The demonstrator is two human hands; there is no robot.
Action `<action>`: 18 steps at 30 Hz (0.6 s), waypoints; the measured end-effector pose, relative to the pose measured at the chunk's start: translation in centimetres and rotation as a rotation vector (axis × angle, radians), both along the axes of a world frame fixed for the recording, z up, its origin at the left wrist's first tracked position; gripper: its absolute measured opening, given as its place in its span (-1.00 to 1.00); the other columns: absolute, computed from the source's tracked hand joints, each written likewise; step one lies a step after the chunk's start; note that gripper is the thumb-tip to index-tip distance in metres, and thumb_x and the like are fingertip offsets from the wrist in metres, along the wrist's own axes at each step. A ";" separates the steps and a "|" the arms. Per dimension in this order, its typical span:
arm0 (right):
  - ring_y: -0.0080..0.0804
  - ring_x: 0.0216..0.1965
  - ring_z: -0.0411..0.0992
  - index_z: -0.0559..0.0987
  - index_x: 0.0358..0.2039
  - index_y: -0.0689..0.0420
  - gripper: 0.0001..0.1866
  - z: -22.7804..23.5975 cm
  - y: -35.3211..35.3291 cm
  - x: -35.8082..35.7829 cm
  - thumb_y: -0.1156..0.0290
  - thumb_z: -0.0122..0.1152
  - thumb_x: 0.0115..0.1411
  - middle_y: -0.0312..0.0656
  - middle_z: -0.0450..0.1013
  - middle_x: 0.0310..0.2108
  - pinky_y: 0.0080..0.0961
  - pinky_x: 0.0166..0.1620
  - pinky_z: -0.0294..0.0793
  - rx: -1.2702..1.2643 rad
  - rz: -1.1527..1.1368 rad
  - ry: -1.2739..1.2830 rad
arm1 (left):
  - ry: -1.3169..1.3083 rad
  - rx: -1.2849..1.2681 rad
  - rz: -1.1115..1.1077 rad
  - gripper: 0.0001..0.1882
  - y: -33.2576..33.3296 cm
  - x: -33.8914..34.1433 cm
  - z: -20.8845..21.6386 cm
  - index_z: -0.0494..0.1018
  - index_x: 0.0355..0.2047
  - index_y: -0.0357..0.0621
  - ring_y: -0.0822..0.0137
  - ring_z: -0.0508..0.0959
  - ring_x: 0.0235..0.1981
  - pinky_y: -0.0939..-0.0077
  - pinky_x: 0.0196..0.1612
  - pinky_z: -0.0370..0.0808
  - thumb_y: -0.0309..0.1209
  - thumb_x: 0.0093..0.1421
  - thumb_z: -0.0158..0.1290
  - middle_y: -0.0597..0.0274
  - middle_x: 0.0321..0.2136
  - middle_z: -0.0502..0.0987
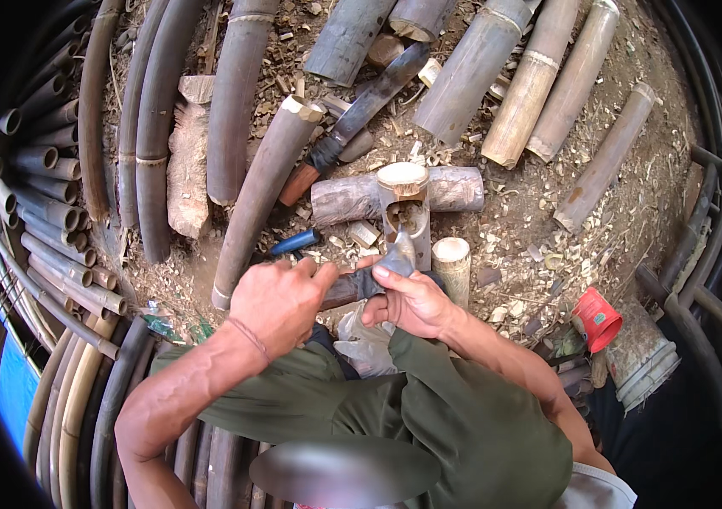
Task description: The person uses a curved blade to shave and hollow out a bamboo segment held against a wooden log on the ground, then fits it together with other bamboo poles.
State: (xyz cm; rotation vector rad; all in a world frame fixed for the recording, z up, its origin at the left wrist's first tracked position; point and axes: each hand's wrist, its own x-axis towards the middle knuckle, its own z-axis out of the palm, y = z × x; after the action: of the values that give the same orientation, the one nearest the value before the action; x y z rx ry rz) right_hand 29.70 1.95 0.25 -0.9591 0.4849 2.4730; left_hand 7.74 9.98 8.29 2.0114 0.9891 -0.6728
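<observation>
In front of me a bamboo section (416, 246) with a pale cut top and a hole carved in its side rests against a short log (344, 200). My left hand (280, 297) is closed around the dark handle of a carving tool (348, 290). At the tool's grey end my right hand (412, 297) grips it, thumb laid along the top. The grey tip points at the carved hole; whether it touches the bamboo I cannot tell. A shorter bamboo piece (451, 265) stands right of the section, close to my right hand. Beyond my left hand lies a blue cylinder (296, 243).
A machete (369, 110) with a reddish-brown handle lies beyond the log. Long bamboo poles (263, 195) spread across the far ground among wood chips. More poles (47, 212) are stacked at left. A red cup (596, 319) and a dirty whitish bucket (645, 369) lie at right.
</observation>
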 end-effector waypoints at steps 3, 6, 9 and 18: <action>-0.32 -0.44 0.59 0.44 0.10 0.12 -0.63 0.7 0.2 0.7 0.24 0.12 0.36 -0.19 0.49 -0.14 -0.38 -0.33 0.62 0.003 -0.005 -0.064 | -0.044 -0.230 0.044 -0.46 1.3 0.0 -0.9 0.37 -0.09 -0.13 -0.02 0.62 -0.28 0.11 -0.24 0.55 -0.41 -0.12 0.28 0.02 -0.36 0.56; -0.34 -0.48 0.58 0.53 -0.02 0.15 -0.69 1.2 0.9 1.3 0.24 0.16 0.33 -0.16 0.51 -0.24 -0.40 -0.37 0.60 0.028 0.175 -0.269 | -0.067 -0.358 0.238 -0.48 -2.0 0.4 -2.8 0.36 -0.05 -0.16 -0.15 0.60 -0.27 0.02 -0.19 0.53 -0.38 -0.05 0.23 -0.11 -0.30 0.59; -0.43 -0.56 0.53 0.54 -0.09 0.19 -0.74 1.6 0.8 1.8 0.30 0.15 0.32 -0.19 0.53 -0.37 -0.48 -0.44 0.56 0.134 0.363 -0.520 | -0.188 -0.347 0.553 -0.50 -7.7 2.4 -4.1 0.35 -0.01 -0.17 -0.21 0.59 -0.30 -0.01 -0.23 0.53 -0.40 0.00 0.18 -0.22 -0.34 0.57; -0.17 -0.44 0.54 0.52 -0.28 0.26 -0.74 0.6 0.2 3.3 0.32 -0.04 0.33 -0.01 0.52 -0.51 -0.27 -0.29 0.48 0.745 0.771 -1.142 | -0.322 -0.368 1.106 -0.30 -14.3 12.4 -5.7 0.15 0.17 -0.25 -0.33 0.54 -0.17 -0.02 -0.16 0.50 -0.37 0.07 0.21 -0.35 -0.19 0.51</action>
State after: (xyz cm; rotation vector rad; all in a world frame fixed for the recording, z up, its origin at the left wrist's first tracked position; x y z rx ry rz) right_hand 32.98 2.14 0.83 -2.1064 -1.2471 1.7976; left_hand 20.15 -4.32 2.60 0.9556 1.4219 0.0853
